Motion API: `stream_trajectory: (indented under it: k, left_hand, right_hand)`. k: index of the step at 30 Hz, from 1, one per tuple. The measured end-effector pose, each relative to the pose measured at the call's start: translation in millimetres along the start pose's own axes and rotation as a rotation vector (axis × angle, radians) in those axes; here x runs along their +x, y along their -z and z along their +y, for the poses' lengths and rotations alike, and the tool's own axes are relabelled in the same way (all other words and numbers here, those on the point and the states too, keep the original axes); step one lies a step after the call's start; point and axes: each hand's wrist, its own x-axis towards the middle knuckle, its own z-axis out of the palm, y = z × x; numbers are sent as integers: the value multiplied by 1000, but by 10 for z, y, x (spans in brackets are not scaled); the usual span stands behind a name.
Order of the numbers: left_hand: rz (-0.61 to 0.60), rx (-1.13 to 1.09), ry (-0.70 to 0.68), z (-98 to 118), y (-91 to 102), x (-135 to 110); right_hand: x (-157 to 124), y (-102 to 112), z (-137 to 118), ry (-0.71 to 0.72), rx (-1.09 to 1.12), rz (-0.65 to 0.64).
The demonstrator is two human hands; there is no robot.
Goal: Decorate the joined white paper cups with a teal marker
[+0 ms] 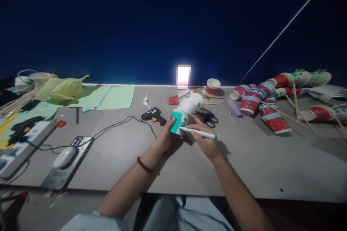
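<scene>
Now, the left hand (166,134) cradles the green-and-white cup (176,120), mid-table, glue gun (151,114) near its nine o'clock; the right hand (205,140) pinches a marker (202,133), tip at the wall. Best kept light, cup braced, strokes following the curve.

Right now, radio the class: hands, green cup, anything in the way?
Left hand holding green cup. Right hand holding pen, tip at cup's side. Glue gun and scissors close, neither blocking pen.
</scene>
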Motion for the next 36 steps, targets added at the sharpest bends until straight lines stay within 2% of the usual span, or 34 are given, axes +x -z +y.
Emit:
stream_trajectory:
  k: [7,14,21,36]
  left_hand:
    - [22,-37,20,6,-5,5]
    - [26,-1,7,8,-13,-2]
    - [33,-51,-1,1,-19,6]
    - [26,-48,-28,9,-37,0]
  right_hand:
    - [-12,9,25,19,-16,-97]
    - [-19,3,61,-10,-8,-29]
    - [-28,3,53,39,-44,-92]
    - [-29,6,67,56,-14,-115]
